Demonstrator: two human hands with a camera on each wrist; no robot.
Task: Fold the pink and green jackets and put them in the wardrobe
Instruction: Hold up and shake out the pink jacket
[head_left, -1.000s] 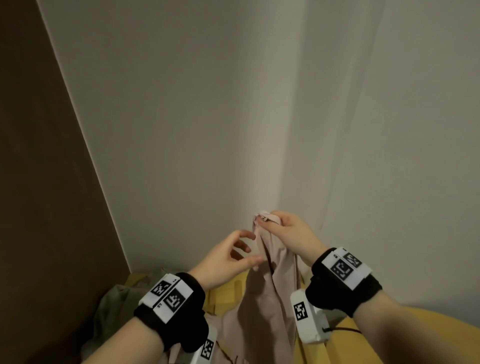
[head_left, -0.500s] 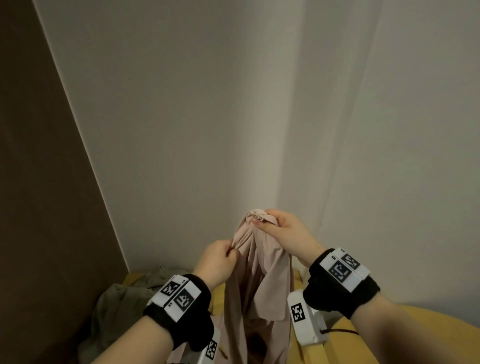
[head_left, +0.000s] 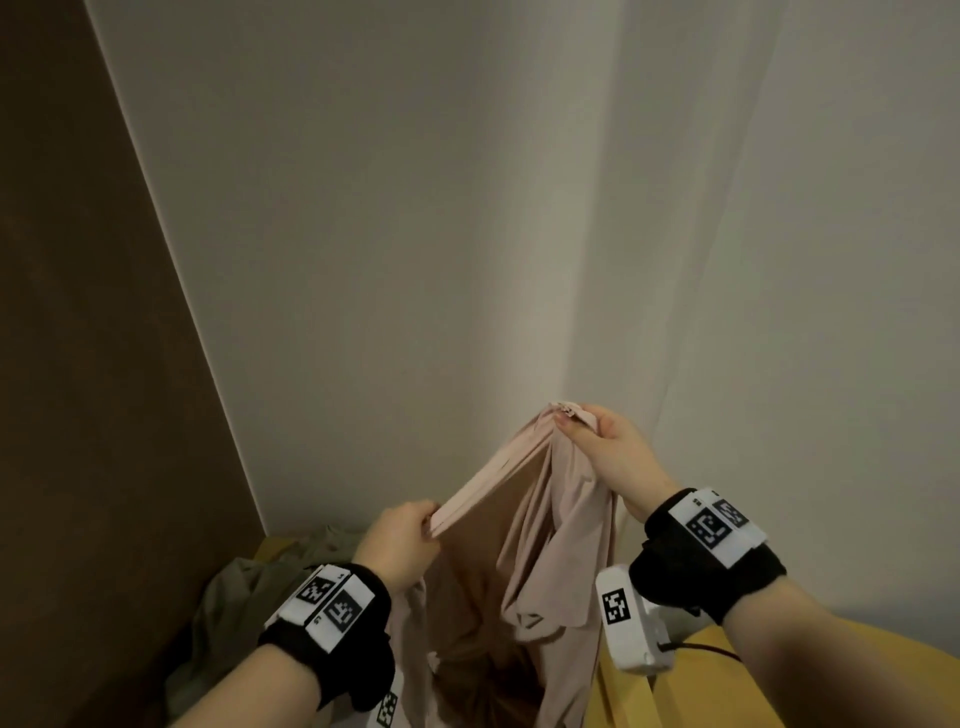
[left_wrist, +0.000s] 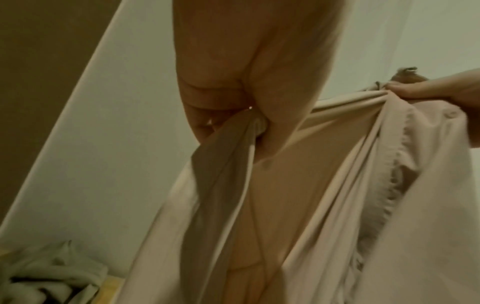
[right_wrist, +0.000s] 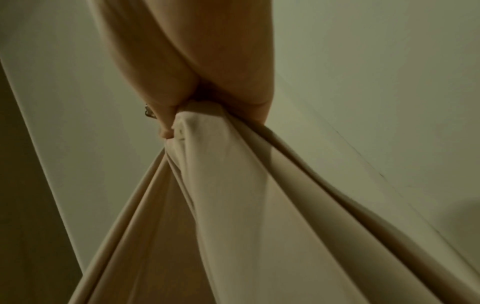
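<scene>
The pink jacket (head_left: 550, 525) hangs in the air in front of me, held by both hands. My right hand (head_left: 597, 441) pinches its top edge near the zipper end, high and to the right. My left hand (head_left: 410, 530) grips the same edge lower and to the left, so the hem between them is stretched taut. The left wrist view shows the pink jacket (left_wrist: 298, 195) bunched in my left hand (left_wrist: 233, 115); in the right wrist view the pink jacket (right_wrist: 246, 205) fans down from my right hand (right_wrist: 179, 117). The green jacket (head_left: 249, 597) lies crumpled at the lower left.
A yellow surface (head_left: 727, 691) lies under the jackets, in a corner of white walls (head_left: 415, 260). A dark brown panel (head_left: 78, 364) stands along the left side. The green jacket (left_wrist: 46, 275) also lies at the bottom left of the left wrist view.
My left hand went from open beside the pink jacket to gripping its edge, then drew it down and to the left, stretching the edge. The right hand kept its hold.
</scene>
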